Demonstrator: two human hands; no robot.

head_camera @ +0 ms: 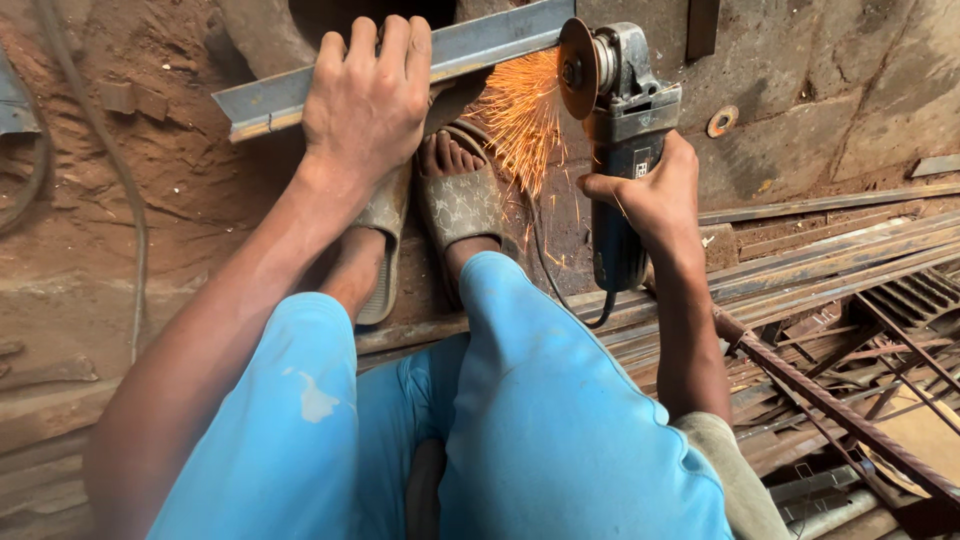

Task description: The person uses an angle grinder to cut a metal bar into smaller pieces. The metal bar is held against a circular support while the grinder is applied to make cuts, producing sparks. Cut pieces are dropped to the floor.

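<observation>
My left hand [368,95] presses down on a long steel angle bar [490,42] that runs across the top of the view. My right hand [650,195] grips the dark body of an angle grinder [620,110]. Its round disc [577,68] touches the bar's right end, and orange sparks [520,115] spray down from the contact point toward my sandalled feet [460,195]. I am crouched, with my knees in blue trousers [540,400] below the hands.
A pile of rusty steel bars, angle pieces and ribbed rod [850,330] lies at the right. The grinder's black cable [545,270] trails down by my right foot. Reddish dirt floor [120,200] spreads to the left, with a small metal ring [722,121] near the grinder.
</observation>
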